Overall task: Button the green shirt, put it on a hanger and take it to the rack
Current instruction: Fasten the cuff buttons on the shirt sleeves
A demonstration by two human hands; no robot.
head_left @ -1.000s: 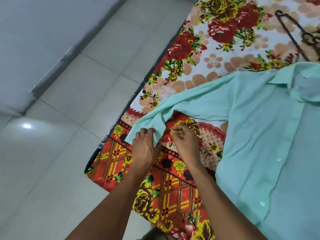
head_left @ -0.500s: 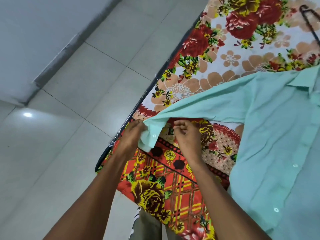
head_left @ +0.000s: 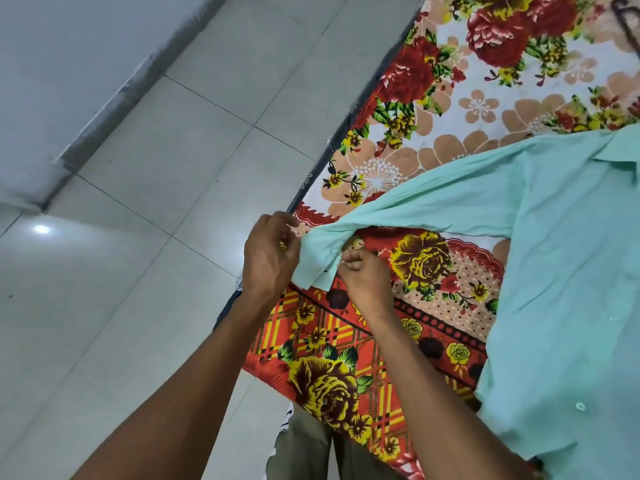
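Observation:
The green shirt [head_left: 561, 258] lies spread on a bed at the right, its front placket with white buttons running down the lower right. One long sleeve reaches left to the bed's edge. My left hand [head_left: 268, 256] pinches the outer side of the sleeve cuff [head_left: 317, 261]. Opposite it, my right hand [head_left: 363, 277] pinches the cuff's inner edge, so the cuff is lifted slightly off the sheet between both hands. A dark hanger [head_left: 625, 19] shows only partly at the top right corner.
The bed is covered with a floral sheet [head_left: 460, 109] in red, yellow and peach. Its dark edge [head_left: 346, 133] runs diagonally. Pale floor tiles [head_left: 156, 271] fill the left, with a wall base at the upper left. My legs stand at the bottom centre.
Both hands have raised the cuff and brought its two edges together. The view has shifted, so the shirt body sits further right.

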